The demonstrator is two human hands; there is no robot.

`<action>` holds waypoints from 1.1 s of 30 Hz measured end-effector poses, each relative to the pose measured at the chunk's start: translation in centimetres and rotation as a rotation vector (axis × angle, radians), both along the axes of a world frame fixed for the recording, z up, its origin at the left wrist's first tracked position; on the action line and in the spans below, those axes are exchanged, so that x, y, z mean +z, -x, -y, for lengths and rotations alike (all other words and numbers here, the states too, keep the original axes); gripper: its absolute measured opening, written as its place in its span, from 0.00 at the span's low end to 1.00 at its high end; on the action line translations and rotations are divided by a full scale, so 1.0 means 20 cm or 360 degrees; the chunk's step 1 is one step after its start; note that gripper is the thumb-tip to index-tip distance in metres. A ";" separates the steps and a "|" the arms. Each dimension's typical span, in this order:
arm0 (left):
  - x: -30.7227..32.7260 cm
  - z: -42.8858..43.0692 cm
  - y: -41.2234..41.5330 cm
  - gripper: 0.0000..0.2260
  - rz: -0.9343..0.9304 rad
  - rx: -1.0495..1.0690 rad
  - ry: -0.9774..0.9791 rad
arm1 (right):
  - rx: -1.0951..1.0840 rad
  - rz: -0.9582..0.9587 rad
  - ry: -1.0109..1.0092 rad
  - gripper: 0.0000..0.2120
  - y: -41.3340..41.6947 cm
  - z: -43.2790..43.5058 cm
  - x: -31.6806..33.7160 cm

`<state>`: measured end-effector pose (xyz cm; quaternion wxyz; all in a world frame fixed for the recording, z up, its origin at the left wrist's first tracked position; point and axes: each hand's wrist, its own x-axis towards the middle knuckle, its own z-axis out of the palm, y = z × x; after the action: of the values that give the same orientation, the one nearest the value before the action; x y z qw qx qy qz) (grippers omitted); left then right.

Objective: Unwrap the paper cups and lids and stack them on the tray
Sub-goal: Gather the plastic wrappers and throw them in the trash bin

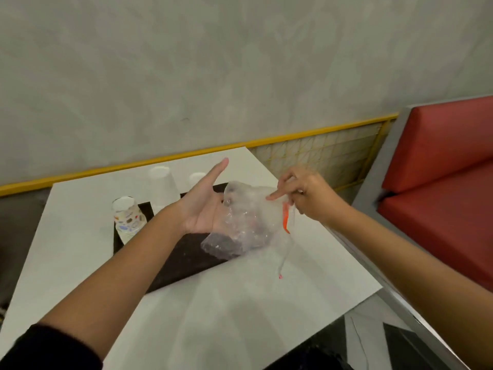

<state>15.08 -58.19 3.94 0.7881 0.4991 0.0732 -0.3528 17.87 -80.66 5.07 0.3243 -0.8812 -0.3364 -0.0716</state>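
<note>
A crumpled clear plastic wrapper (245,222) with an orange strip hangs above the black tray (176,260). My right hand (301,193) pinches its top right edge. My left hand (205,201) is flat against the wrapper's left side, fingers stretched out. On the tray's left end stands an upside-down stack of patterned paper cups (128,218). A stack of plain white cups (161,186) stands upside down behind the tray, and another small white stack (197,178) shows just past my left hand. No lids are visible.
The white table (240,303) ends close on the right, where a red padded bench (440,182) stands. A yellow rail (186,153) runs along the grey wall behind the table.
</note>
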 end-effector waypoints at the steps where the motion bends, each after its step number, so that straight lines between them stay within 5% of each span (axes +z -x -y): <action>1: -0.01 0.09 0.01 0.27 0.0108 -0.0117 -0.0137 | -0.0056 0.0011 0.0021 0.23 0.03 0.08 -0.01; 4: -0.07 0.39 0.05 0.33 0.0314 -0.0156 -0.0522 | -0.0243 -0.0215 -0.0121 0.23 0.11 0.32 -0.06; 7: -0.15 0.65 0.08 0.40 0.0346 -0.0002 -0.0489 | -0.0380 -0.0904 -0.0764 0.19 0.19 0.57 -0.13; 10: -0.23 0.87 0.13 0.35 0.0346 0.0053 -0.0387 | -0.0424 -0.1456 -0.1148 0.22 0.30 0.80 -0.25; 14: -0.33 1.14 0.24 0.24 0.0341 0.0110 -0.0419 | -0.0360 -0.1778 -0.1137 0.32 0.47 0.98 -0.43; 19: -0.43 1.35 0.32 0.20 0.0354 0.0078 -0.0567 | -0.0634 -0.1582 -0.1315 0.22 0.60 1.06 -0.52; 22: -0.49 1.38 0.33 0.18 0.0191 -0.0048 -0.0383 | -0.0788 -0.1531 -0.1459 0.20 0.67 1.13 -0.53; 27: -0.58 1.41 0.35 0.12 0.0170 -0.0108 -0.0320 | -0.0675 -0.1617 -0.1597 0.17 0.77 1.27 -0.56; 33: -0.71 1.44 0.42 0.12 -0.0217 -0.0091 0.0083 | -0.0804 -0.1595 -0.1239 0.10 0.86 1.34 -0.70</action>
<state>6.71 -86.91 -10.26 0.7836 0.4550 0.1032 -0.4102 0.62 -107.48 -8.92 0.7076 -0.6786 0.1207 0.1559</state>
